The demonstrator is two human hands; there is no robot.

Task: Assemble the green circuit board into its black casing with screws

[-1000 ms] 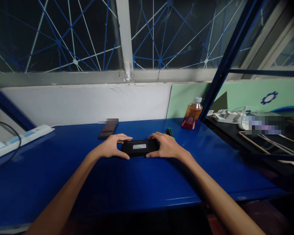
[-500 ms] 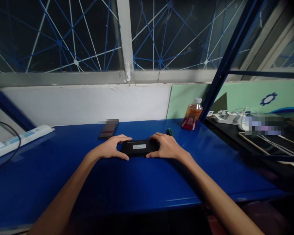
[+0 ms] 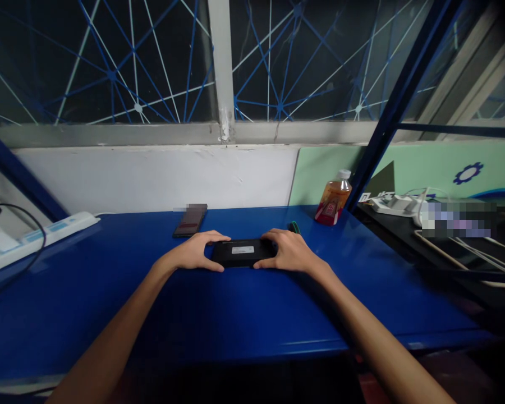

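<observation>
A flat black box (image 3: 243, 257) with a white label on its upper face lies on the blue table (image 3: 219, 314). My left hand (image 3: 197, 251) grips its left end, thumb along the near edge and fingers at the far edge. At the right end, my right hand (image 3: 290, 251) holds it in the same way. Behind my left hand lies a dark phone (image 3: 191, 220). A small black and green object (image 3: 294, 227) is partly hidden behind my right hand.
A drink bottle (image 3: 333, 199) stands at the back right by a blue metal post (image 3: 385, 123). On the left is a white power strip (image 3: 73, 223) with a black cable. Cables and another power strip (image 3: 393, 205) lie on a black surface at the right.
The view has shifted slightly, so the surroundings appear a little further right. Both hands keep their grip on the black box, which stays on the table.
</observation>
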